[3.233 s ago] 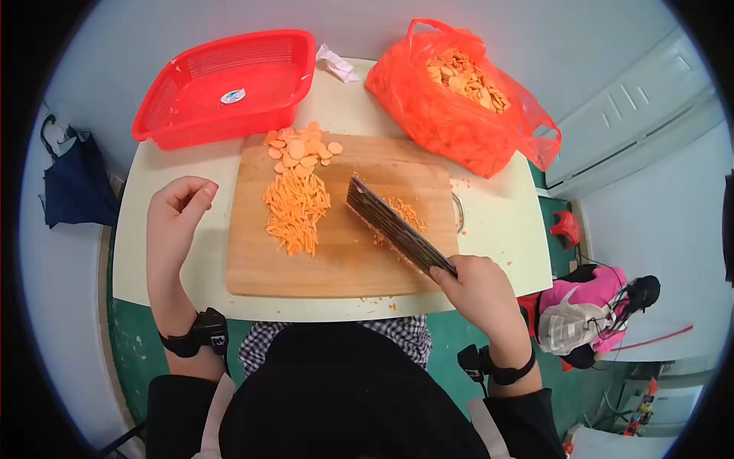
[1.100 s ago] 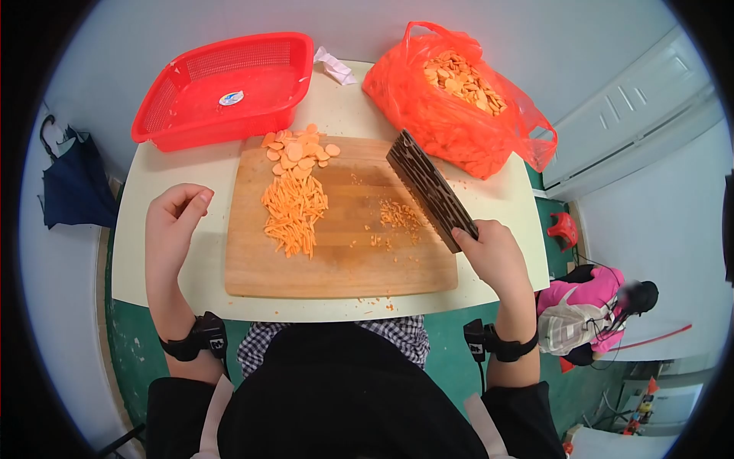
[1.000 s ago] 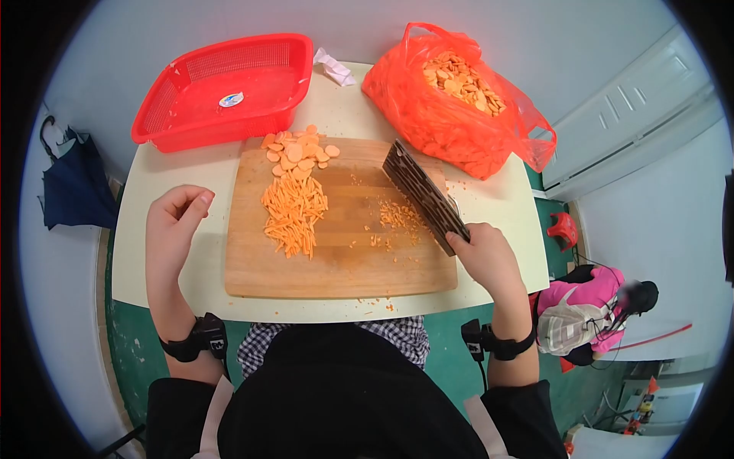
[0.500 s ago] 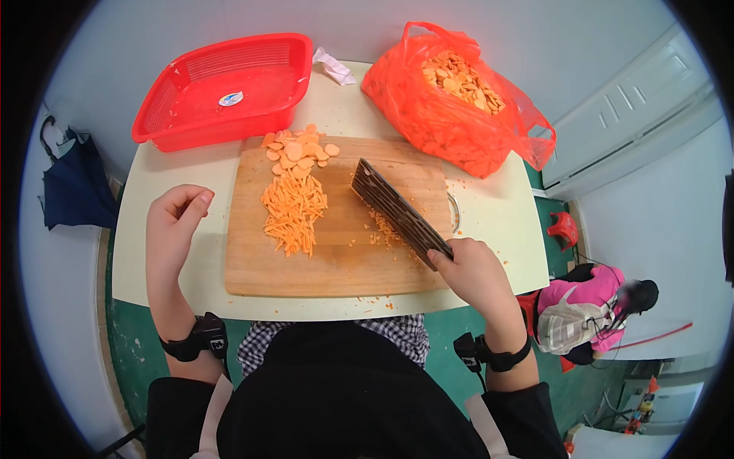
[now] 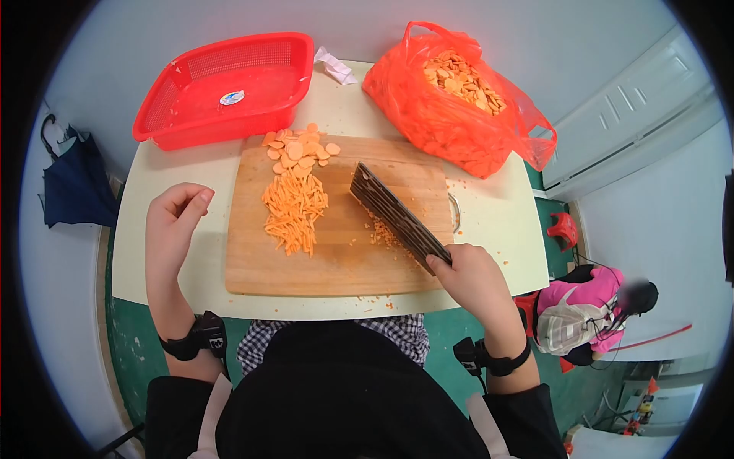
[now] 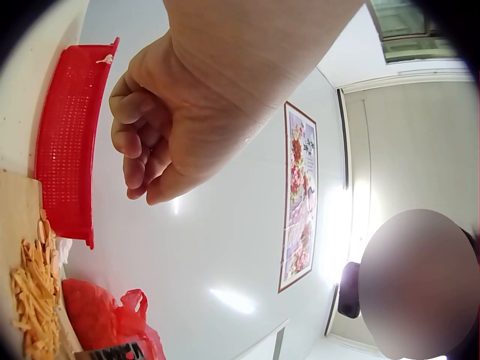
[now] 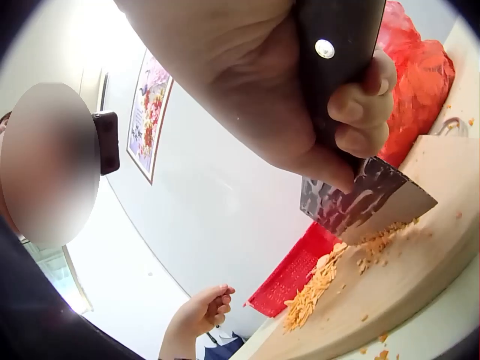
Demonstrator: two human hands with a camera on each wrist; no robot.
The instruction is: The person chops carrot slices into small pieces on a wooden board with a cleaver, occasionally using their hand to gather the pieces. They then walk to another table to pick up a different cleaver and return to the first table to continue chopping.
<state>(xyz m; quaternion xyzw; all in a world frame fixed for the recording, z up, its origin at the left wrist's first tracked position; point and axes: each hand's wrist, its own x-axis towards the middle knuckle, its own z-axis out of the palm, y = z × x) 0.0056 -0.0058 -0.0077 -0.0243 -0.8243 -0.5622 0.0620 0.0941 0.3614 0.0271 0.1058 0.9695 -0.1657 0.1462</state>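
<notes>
My right hand (image 5: 475, 279) grips a cleaver by its black handle (image 7: 330, 67). The dark patterned blade (image 5: 399, 217) slants over the right half of the wooden cutting board (image 5: 267, 277), its edge down by the fine orange crumbs (image 7: 379, 244). Left of the blade lies a heap of orange vegetable strips (image 5: 294, 210), with round orange slices (image 5: 298, 149) behind it. My left hand (image 5: 177, 214) is raised left of the board, fingers loosely curled, holding nothing.
A red plastic basket (image 5: 222, 126) stands at the back left of the pale table (image 5: 520, 252). At the back right, a red plastic bag (image 5: 451, 138) holds many orange slices. Crumpled paper (image 5: 335, 67) lies between them. A seated person in pink (image 5: 585, 294) is off to the right.
About a second ago the cleaver was farther right, off the crumbs. It has since swung left and back over them, staying nearly still for the last half second. My left hand stays put.
</notes>
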